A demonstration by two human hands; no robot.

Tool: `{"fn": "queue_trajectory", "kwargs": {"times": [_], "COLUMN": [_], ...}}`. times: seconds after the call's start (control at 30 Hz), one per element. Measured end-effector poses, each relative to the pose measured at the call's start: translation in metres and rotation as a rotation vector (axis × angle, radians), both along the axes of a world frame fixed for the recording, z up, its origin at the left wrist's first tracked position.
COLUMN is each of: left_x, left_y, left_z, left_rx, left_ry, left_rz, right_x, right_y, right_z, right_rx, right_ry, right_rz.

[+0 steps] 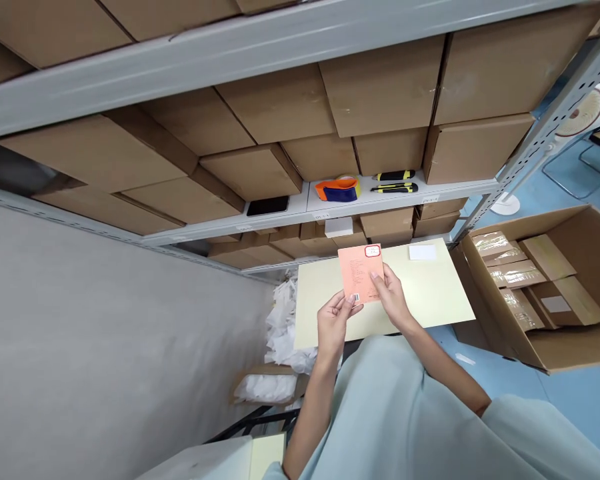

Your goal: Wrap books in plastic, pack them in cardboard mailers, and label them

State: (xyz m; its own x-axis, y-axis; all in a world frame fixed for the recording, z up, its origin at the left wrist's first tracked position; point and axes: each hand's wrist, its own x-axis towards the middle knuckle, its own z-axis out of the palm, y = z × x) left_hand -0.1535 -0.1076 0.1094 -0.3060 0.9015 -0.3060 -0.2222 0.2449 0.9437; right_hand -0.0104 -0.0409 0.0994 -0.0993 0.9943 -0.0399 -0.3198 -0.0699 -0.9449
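Between my two hands is a thin orange-pink booklet (356, 270) with small print, a red-edged label at its top corner and a barcode low down. My left hand (334, 319) pinches its lower left corner, the thumb near the barcode. On the right edge, my right hand (391, 293) grips it with the thumb lying on its face. The booklet is held above a pale yellow tabletop (435, 290). A small white card (422, 252) lies on that tabletop, to the right of the booklet.
Ahead, a grey metal shelf (290, 217) bears cardboard boxes (250, 170), an orange and blue tape dispenser (338, 189), box cutters (394, 188) and a black phone (268, 206). At right stands a large open carton (575, 347) with taped parcels inside. White plastic bags (285, 327) are heaped at left.
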Motion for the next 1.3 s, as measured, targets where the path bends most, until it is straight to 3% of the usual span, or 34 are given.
{"fn": "queue_trajectory", "kwargs": {"times": [0.1, 0.2, 0.3, 0.4, 0.5, 0.63, 0.8, 1.0, 1.2, 1.3], "left_x": [0.004, 0.012, 0.026, 0.04, 0.043, 0.028, 0.013, 0.02, 0.022, 0.028], "left_y": [0.003, 0.004, 0.005, 0.005, 0.009, 0.021, 0.035, 0.04, 0.036, 0.028], "left_z": [0.005, 0.007, 0.009, 0.012, 0.019, 0.028, 0.025, 0.025, 0.036, 0.04], "left_rx": [0.05, 0.137, 0.31, 0.424, 0.427, 0.291, 0.066, 0.09, 0.137, 0.225], "left_ry": [0.147, 0.405, 0.595, 0.655, 0.67, 0.539, 0.162, 0.005, 0.109, 0.277], "left_rz": [0.151, 0.254, 0.166, -0.017, -0.047, 0.152, 0.025, 0.051, 0.182, 0.172], "right_x": [0.004, 0.003, -0.003, -0.004, 0.006, 0.023, 0.031, 0.034, 0.042, 0.04], "right_y": [-0.002, -0.013, -0.021, -0.017, -0.004, 0.012, 0.016, 0.02, 0.01, -0.002], "right_z": [-0.002, 0.0, 0.005, 0.01, 0.014, 0.021, 0.029, 0.029, 0.036, 0.042], "right_rx": [0.082, 0.139, 0.141, 0.089, 0.028, -0.026, -0.027, 0.0, 0.214, 0.299], "right_ry": [-0.113, -0.125, -0.037, 0.008, 0.079, 0.134, 0.117, 0.05, -0.309, -0.404], "right_rz": [-0.136, -0.032, 0.106, 0.061, 0.01, 0.09, 0.175, 0.184, -0.134, -0.14]}}
